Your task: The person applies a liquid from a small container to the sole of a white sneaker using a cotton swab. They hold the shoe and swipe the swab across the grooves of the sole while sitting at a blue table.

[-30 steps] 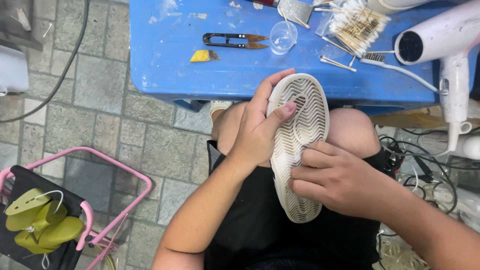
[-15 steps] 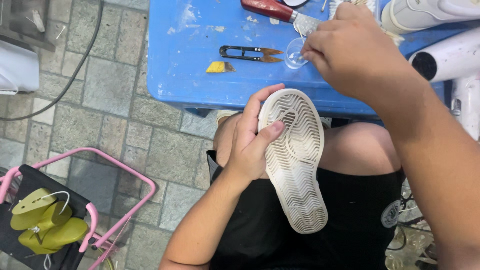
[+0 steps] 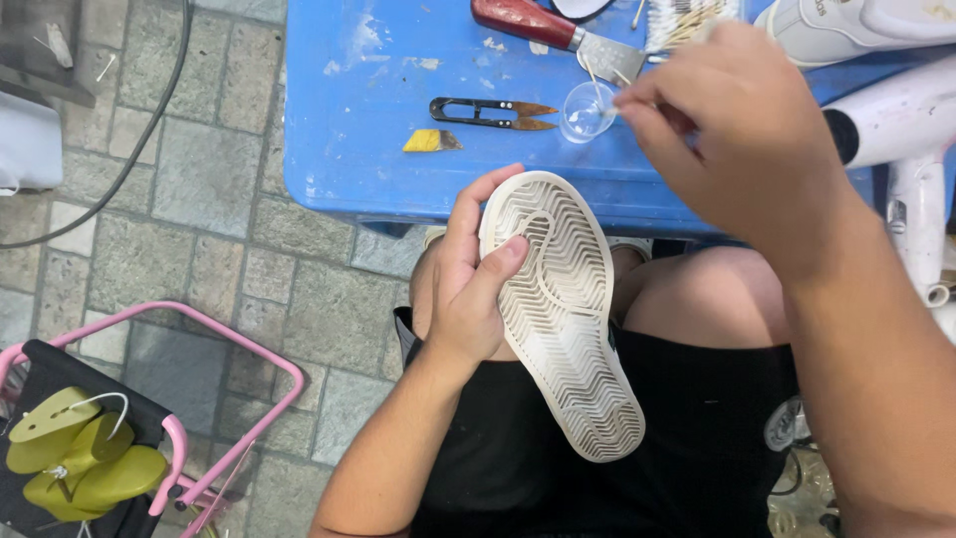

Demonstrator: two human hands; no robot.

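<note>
1. Right now the left hand [image 3: 473, 289] grips a white shoe [image 3: 563, 309] turned sole-up across the person's lap, fingers wrapped round the toe end and the thumb pressed flat on the ribbed sole.
2. Judging by its look, the shoe should be light and fairly stiff along the rubber sole, with plenty of tread for grip; the narrow waist or the toe edge seems the surest place to hold it, as the heel end hangs free over the black shorts.
3. Meanwhile the right hand [image 3: 737, 130] is out over the blue counter [image 3: 358, 159], fingertips pinched together on something thin, likely a cotton swab, just at a small clear cup [image 3: 586, 110]. What exactly is pinched is too small to be sure of.
4. That cup looks flimsy and easy to tip.
5. Near it lie black thread snips [image 3: 488, 112], a yellow scrap [image 3: 430, 140], a red-handled knife [image 3: 558, 32] and a bundle of swabs [image 3: 687, 20].
6. A white hair dryer [image 3: 901, 149] sits at the counter's right edge, with another white shoe [image 3: 856, 25] behind it, crowding the reach on that side.
7. Down on the stone floor, a pink-framed rack [image 3: 239, 344] holds yellow-green shoe trees [image 3: 80, 463], well apart from the lap.
</note>
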